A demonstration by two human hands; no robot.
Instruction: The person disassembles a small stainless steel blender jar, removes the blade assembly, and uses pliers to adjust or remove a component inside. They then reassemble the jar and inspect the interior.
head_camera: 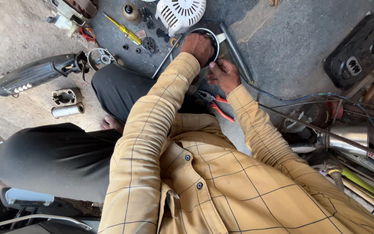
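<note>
Sitting cross-legged on the grey floor [282,39], a person in a tan checked shirt [221,173] and black trousers [57,156] bends over a round metal pot [215,37], which is the landmark for everything else. The pot stands on the floor straight ahead of the knees, with its long metal handle [236,54] running back toward the person on the right.

The left hand [198,47] reaches down into the pot's mouth, fingers curled; whether it grips anything inside I cannot tell. The right hand [224,74] is just beside the pot on the near side, fingers bent against its outer wall, holding it.

Far left of the pot lies a long black appliance handle [31,77]. Just beyond the pot sits a white slotted motor cover [180,14]. Left of the pot lies a yellow screwdriver [124,29], with small black parts [149,43] between them. Near the pot, below the right hand, rest red-handled pliers [216,106].
</note>
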